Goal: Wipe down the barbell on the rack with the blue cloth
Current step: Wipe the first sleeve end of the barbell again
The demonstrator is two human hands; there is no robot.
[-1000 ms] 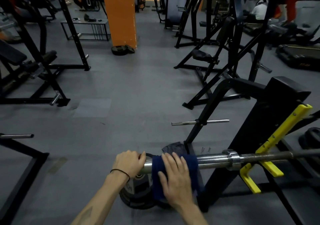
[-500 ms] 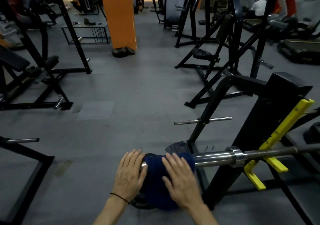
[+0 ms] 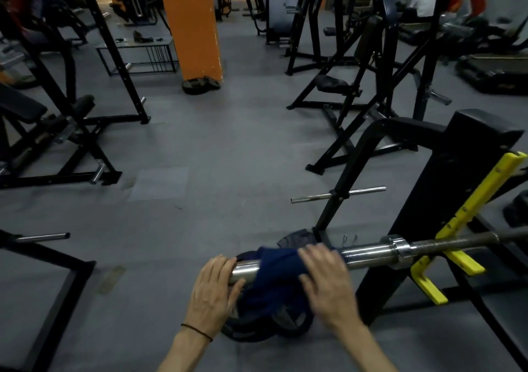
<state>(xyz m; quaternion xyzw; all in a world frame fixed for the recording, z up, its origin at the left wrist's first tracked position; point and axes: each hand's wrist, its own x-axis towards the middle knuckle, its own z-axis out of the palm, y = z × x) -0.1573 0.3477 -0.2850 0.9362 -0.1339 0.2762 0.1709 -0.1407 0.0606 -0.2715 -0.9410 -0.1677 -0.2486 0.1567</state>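
The barbell [image 3: 368, 253] lies across the rack's yellow hooks [image 3: 460, 260], its chrome sleeve pointing left toward me. A dark blue cloth [image 3: 274, 274] is draped over the sleeve and hangs below it. My right hand [image 3: 325, 283] lies on the cloth's right part with fingers spread over the bar and fingertips showing. My left hand [image 3: 213, 291] holds the sleeve's bare end between fingers on top and thumb underneath, just left of the cloth.
The black rack upright [image 3: 423, 208] stands right of my hands, with a chrome plate peg [image 3: 337, 194] behind. Weight plates [image 3: 257, 333] lie on the floor under the sleeve. Black machines stand left and ahead, beside an orange pillar [image 3: 191, 22]. A person in white [image 3: 423, 0] sits far back.
The cloth and my right hand slid left to the sleeve's end, then back right, baring the chrome tip. My left hand stayed at the end of the sleeve.
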